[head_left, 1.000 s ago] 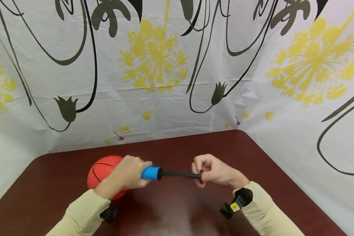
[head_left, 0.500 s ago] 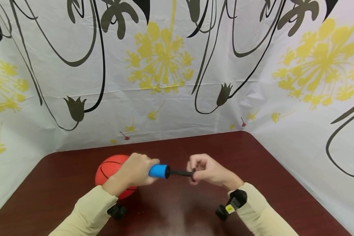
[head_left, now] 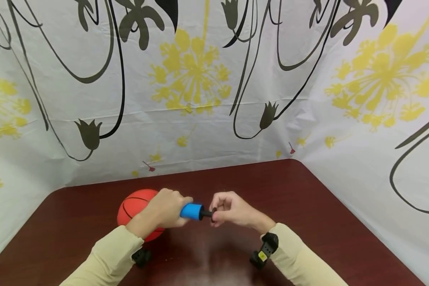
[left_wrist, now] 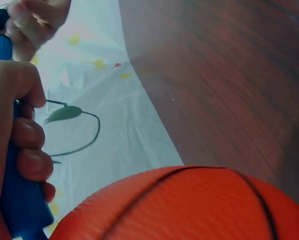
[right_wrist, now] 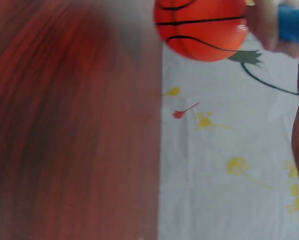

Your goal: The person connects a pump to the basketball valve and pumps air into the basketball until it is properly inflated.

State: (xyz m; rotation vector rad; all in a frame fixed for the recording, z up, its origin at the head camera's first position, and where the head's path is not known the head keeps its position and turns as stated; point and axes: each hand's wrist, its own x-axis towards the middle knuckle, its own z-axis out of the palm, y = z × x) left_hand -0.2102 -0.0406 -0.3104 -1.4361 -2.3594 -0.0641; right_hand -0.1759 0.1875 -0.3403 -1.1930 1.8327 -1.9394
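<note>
My left hand (head_left: 167, 208) grips the blue barrel of a hand pump (head_left: 192, 211), its fingers wrapped round it in the left wrist view. With thumb and fingers my right hand (head_left: 234, 210) pinches the black handle at the end of the pump's rod. Only a short length of the black rod shows between barrel and handle. Just behind the left hand and forearm is a red-orange ball (head_left: 134, 204) with black basketball lines, partly hidden by them. The ball (left_wrist: 189, 205) fills the bottom of the left wrist view. Whether the pump joins the ball is hidden.
A dark red-brown wooden table (head_left: 271, 186) lies under the hands. Behind it and at its sides hangs a white sheet (head_left: 207, 135) printed with yellow flowers and dark stems. Black camera mounts sit on both wrists.
My right hand has moved left toward the left hand, sliding the black rod into the blue barrel. The left hand keeps its grip; the ball stays beside it.
</note>
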